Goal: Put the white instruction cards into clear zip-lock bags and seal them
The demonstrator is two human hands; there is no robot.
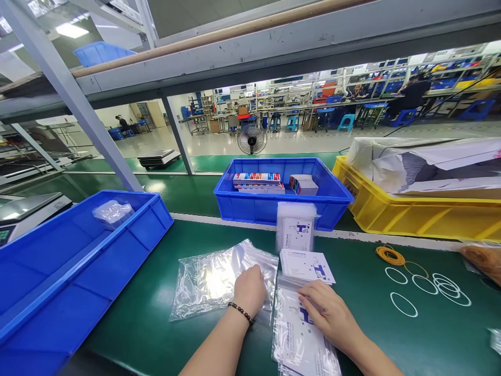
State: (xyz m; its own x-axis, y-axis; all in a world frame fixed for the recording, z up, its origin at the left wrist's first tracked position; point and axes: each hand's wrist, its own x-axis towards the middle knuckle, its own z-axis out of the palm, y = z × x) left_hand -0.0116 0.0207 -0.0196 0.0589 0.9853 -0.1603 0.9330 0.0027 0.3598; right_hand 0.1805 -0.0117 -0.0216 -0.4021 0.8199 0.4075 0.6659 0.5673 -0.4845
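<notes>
My left hand [250,292], with a beaded bracelet at the wrist, is closed on a clear plastic bag [203,284] in a loose pile of such bags; its fingertips are partly hidden. My right hand [329,310] rests with fingers stretched out over a bagged card [293,329] with purple print, on a stack at the table's front. Just beyond lies a small pile of white printed cards [303,263]. Behind that, another bundle of bagged cards [296,235] leans against the blue bin [250,206].
A long blue bin [129,245] at left holds a wrapped bundle [113,213]. Printed boxes [256,180] sit in the middle bin. At right are a yellow bin [415,214] with packaging, white rings [404,304] and yellow rubber bands [390,255]. A shelf beam [219,52] crosses above.
</notes>
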